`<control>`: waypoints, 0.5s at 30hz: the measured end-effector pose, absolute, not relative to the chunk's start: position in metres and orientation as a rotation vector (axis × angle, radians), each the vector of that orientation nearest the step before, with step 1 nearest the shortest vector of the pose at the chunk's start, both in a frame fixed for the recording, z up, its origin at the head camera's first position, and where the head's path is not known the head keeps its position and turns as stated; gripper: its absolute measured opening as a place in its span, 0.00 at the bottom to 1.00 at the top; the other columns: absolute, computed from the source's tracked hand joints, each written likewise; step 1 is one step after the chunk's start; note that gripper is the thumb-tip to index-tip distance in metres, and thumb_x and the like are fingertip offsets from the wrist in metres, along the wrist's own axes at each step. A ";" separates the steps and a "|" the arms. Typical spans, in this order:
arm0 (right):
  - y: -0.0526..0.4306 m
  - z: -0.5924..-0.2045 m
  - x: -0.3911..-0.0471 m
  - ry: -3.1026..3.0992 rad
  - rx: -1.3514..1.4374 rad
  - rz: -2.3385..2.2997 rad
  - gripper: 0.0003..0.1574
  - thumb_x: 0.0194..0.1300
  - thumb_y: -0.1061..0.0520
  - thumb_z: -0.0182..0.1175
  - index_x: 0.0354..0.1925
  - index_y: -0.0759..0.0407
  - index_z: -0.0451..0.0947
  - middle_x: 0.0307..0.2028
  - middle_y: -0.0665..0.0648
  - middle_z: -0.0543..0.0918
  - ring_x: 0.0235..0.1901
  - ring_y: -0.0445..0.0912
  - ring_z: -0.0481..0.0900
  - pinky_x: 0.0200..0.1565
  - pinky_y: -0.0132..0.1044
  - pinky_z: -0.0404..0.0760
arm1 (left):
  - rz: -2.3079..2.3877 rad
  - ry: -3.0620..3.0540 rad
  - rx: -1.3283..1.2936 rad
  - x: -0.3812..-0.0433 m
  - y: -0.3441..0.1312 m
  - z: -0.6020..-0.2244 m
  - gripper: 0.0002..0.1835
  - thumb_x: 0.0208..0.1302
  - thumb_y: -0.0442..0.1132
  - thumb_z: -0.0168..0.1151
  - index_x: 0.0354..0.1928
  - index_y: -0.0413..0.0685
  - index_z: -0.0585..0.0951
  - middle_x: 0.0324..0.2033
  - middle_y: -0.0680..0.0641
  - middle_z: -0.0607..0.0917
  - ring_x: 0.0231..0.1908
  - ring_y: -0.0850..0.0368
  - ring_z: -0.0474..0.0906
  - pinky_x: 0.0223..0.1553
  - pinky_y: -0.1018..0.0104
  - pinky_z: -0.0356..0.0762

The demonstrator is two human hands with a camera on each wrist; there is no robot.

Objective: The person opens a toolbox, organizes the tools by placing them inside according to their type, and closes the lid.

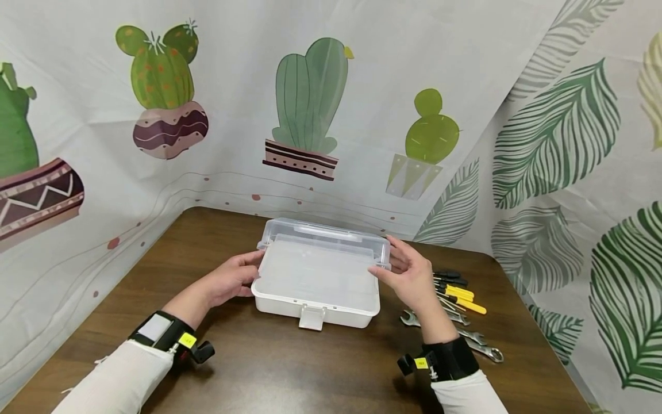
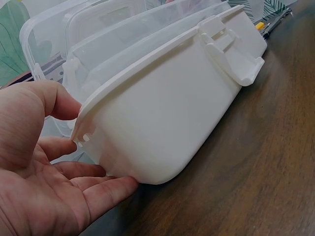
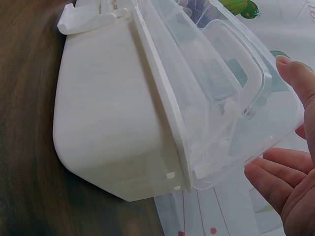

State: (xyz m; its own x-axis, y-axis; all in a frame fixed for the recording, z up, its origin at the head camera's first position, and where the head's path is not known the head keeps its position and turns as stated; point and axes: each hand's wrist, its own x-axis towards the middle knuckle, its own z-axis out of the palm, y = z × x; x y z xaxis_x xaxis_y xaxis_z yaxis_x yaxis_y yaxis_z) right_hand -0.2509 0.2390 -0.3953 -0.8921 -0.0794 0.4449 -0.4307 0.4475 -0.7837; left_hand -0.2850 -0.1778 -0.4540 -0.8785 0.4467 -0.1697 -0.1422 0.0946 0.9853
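Observation:
A white plastic storage box point(image 1: 315, 314) with a translucent inner tray point(image 1: 318, 276) rests on the table, its front latch point(image 1: 312, 317) hanging down. Behind it the clear lid point(image 1: 326, 230) is raised and leans back; a handle point(image 3: 251, 78) is built into it. My left hand point(image 1: 235, 279) holds the box's left side, thumb at the rim and fingertips against the side wall in the left wrist view. At the lid's right end is my right hand point(image 1: 411, 276). Its fingers point(image 3: 275, 172) are spread loosely, fingertips right at the lid's edge.
To the right lie several screwdrivers with yellow point(image 1: 460, 292) and black handles point(image 1: 449, 277). Nearer me are several metal wrenches point(image 1: 481, 345). Brown wooden table point(image 1: 289, 374) spreads below; a printed cloth point(image 1: 233, 115) hangs along its back and sides.

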 end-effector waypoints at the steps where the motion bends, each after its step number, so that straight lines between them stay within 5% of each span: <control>1: 0.239 -0.395 -0.251 -2.356 0.433 1.420 0.49 0.53 0.52 0.81 0.71 0.49 0.74 0.57 0.66 0.86 0.49 0.57 0.89 0.48 0.41 0.88 | 1.833 1.949 0.296 -0.285 -0.178 -0.454 0.43 0.67 0.34 0.52 0.83 0.49 0.49 0.71 0.32 0.68 0.53 0.53 0.82 0.55 0.53 0.84; 7: 0.238 -0.393 -0.253 -2.302 0.428 1.418 0.46 0.53 0.54 0.81 0.69 0.57 0.75 0.52 0.68 0.88 0.45 0.56 0.91 0.42 0.29 0.87 | 1.825 1.944 0.314 -0.284 -0.178 -0.453 0.42 0.70 0.34 0.53 0.83 0.50 0.50 0.73 0.33 0.67 0.53 0.53 0.81 0.55 0.52 0.84; 15: 0.237 -0.391 -0.253 -2.227 0.356 1.478 0.39 0.56 0.56 0.79 0.65 0.60 0.78 0.48 0.70 0.89 0.39 0.38 0.89 0.39 0.24 0.85 | 1.827 1.931 0.315 -0.283 -0.174 -0.454 0.41 0.70 0.33 0.53 0.83 0.52 0.52 0.73 0.35 0.68 0.54 0.52 0.80 0.54 0.52 0.84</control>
